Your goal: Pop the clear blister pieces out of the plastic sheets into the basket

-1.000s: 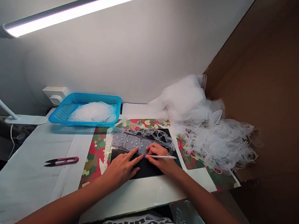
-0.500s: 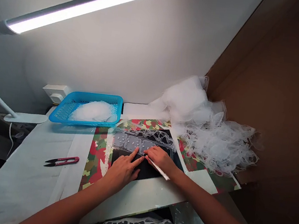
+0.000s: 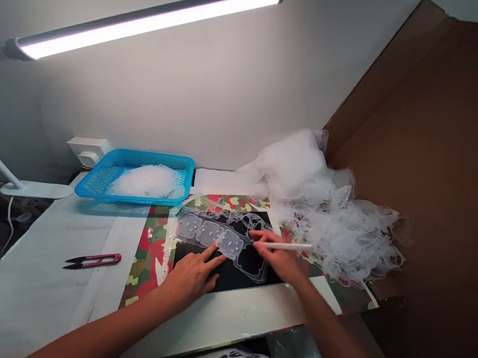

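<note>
While a clear moulded plastic sheet (image 3: 217, 238) is being held flat on a black mat (image 3: 230, 277), the left hand (image 3: 193, 276) is being kept open, its fingers spread, with the index fingertip (image 3: 213, 249) pressing on the sheet's lower edge. A slim white stylus (image 3: 287, 246) is being gripped in the closed right hand (image 3: 279, 255), which is being held over the sheet's right end. The mat is being supported by camouflage-patterned paper (image 3: 152, 255) on a white-covered table (image 3: 38, 235). Red-handled thread snips (image 3: 93, 261) are lying left of the paper, well apart from both hands. Clear trimmings (image 3: 146, 181) are being held in a blue plastic basket (image 3: 130, 203) beyond the mat, while a larger heap of clear trimmings (image 3: 338, 227) is being held against a cardboard panel (image 3: 424, 139) at right.
</note>
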{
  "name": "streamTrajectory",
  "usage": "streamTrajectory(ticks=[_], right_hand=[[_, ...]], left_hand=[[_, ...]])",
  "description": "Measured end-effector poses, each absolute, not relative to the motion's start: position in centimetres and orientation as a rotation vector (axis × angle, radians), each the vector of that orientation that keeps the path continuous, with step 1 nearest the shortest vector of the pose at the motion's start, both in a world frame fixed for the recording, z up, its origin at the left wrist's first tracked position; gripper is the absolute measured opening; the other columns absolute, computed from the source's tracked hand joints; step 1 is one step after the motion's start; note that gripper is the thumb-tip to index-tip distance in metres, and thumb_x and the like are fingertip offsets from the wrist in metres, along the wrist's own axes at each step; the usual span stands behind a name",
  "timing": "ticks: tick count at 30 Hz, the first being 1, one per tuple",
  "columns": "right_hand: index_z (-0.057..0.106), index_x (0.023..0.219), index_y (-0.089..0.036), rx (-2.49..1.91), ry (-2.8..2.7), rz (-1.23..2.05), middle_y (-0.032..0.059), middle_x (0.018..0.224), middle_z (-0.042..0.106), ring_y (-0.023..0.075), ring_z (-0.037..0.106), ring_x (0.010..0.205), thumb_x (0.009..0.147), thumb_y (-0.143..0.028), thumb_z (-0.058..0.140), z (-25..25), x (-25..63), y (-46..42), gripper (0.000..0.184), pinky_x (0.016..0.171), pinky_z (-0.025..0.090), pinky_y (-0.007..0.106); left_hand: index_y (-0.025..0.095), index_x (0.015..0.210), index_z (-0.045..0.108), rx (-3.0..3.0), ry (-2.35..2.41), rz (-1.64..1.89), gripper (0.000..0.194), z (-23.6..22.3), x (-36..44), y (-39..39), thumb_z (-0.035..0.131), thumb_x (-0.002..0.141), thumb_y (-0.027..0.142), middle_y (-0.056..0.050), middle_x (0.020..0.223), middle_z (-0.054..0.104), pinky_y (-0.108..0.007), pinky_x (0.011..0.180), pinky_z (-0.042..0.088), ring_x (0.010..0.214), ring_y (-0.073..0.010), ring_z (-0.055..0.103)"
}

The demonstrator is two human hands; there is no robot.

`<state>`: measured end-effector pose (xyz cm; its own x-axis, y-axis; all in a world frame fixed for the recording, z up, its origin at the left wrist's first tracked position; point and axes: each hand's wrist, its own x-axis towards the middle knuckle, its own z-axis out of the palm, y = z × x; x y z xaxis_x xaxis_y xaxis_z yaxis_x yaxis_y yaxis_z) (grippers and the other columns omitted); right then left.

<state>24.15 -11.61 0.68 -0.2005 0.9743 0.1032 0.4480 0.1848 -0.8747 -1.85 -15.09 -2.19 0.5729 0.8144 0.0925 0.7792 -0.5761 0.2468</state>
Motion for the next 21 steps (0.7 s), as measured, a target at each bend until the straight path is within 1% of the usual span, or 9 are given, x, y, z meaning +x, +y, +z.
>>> streamTrajectory(ticks=[4,7,9,11,13,15,17,19,21], right_hand=[[0.054,0.070,-0.022,-1.181,-1.998,0.804,0.0084,0.107,0.070,0.0245,0.059,0.114,0.085,-0.021,0.059,-0.7,19.0,-13.3,0.016,0.097,0.044,0.041],[0.057,0.075,-0.021,-1.180,-2.085,0.630,0.0104,0.113,0.068,0.0256,0.058,0.113,0.086,-0.019,0.057,-1.9,17.0,-13.6,0.011,0.098,0.044,0.044],[0.061,0.084,-0.022,-1.191,-2.154,0.527,0.0117,0.110,0.068,0.0275,0.057,0.112,0.089,-0.019,0.053,-2.3,16.5,-13.6,0.009,0.096,0.044,0.046],[0.063,0.091,-0.022,-1.204,-2.155,0.466,0.0120,0.104,0.069,0.0281,0.059,0.107,0.092,-0.020,0.048,-2.2,16.9,-13.3,0.015,0.093,0.045,0.046],[0.063,0.092,-0.022,-1.277,-2.013,0.470,0.0100,0.099,0.070,0.0261,0.062,0.098,0.093,-0.024,0.045,-1.8,18.2,-12.8,0.017,0.088,0.046,0.041],[0.061,0.085,-0.023,-1.422,-1.735,0.502,0.0062,0.090,0.069,0.0224,0.063,0.084,0.093,-0.032,0.047,-1.5,20.5,-11.9,0.019,0.077,0.047,0.035],[0.053,0.071,-0.022,-1.553,-1.447,0.522,0.0020,0.072,0.064,0.0195,0.058,0.069,0.090,-0.043,0.053,-1.5,23.1,-11.1,0.028,0.065,0.043,0.031],[0.048,0.066,-0.023,-1.594,-1.241,0.560,-0.0002,0.064,0.059,0.0184,0.054,0.063,0.086,-0.050,0.056,-1.8,24.9,-10.9,0.035,0.062,0.041,0.030],[0.047,0.065,-0.023,-1.557,-1.186,0.630,0.0002,0.064,0.060,0.0188,0.055,0.065,0.084,-0.052,0.058,-2.0,25.4,-11.3,0.036,0.064,0.041,0.030]], left_hand=[[0.025,0.133,0.055,2.678,1.364,0.238,0.047,-2.4,-1.8,-15.3,0.058,0.087,0.021,-0.016,0.149,0.045,-0.041,0.078,0.055,0.089,-0.0272,0.071],[0.022,0.126,0.060,2.707,1.369,0.173,0.038,-2.5,-1.9,-15.3,0.057,0.087,0.022,-0.017,0.150,0.043,-0.042,0.076,0.055,0.088,-0.0277,0.071],[0.022,0.125,0.060,2.713,1.375,0.162,0.037,-2.5,-1.9,-15.3,0.057,0.087,0.022,-0.017,0.150,0.043,-0.042,0.075,0.055,0.085,-0.0275,0.071],[0.024,0.130,0.058,2.712,1.384,0.174,0.043,-2.4,-1.9,-15.3,0.057,0.087,0.022,-0.016,0.150,0.043,-0.042,0.076,0.055,0.085,-0.0269,0.071],[0.026,0.134,0.056,2.701,1.390,0.194,0.047,-2.4,-1.8,-15.4,0.059,0.087,0.022,-0.016,0.150,0.043,-0.041,0.077,0.055,0.085,-0.0263,0.071],[0.027,0.134,0.056,2.676,1.395,0.237,0.049,-2.5,-1.7,-15.6,0.059,0.086,0.023,-0.015,0.150,0.043,-0.040,0.077,0.055,0.087,-0.0260,0.071],[0.028,0.133,0.057,2.627,1.394,0.287,0.048,-2.4,-1.7,-15.7,0.059,0.086,0.023,-0.014,0.150,0.044,-0.039,0.077,0.054,0.087,-0.0259,0.071],[0.028,0.130,0.061,2.546,1.377,0.339,0.044,-2.0,-1.8,-15.3,0.059,0.086,0.025,-0.015,0.147,0.047,-0.039,0.076,0.054,0.084,-0.0258,0.071],[0.025,0.116,0.071,2.414,1.333,0.410,0.033,-1.1,-1.8,-14.2,0.059,0.086,0.033,-0.014,0.136,0.058,-0.037,0.074,0.053,0.081,-0.0258,0.070]])
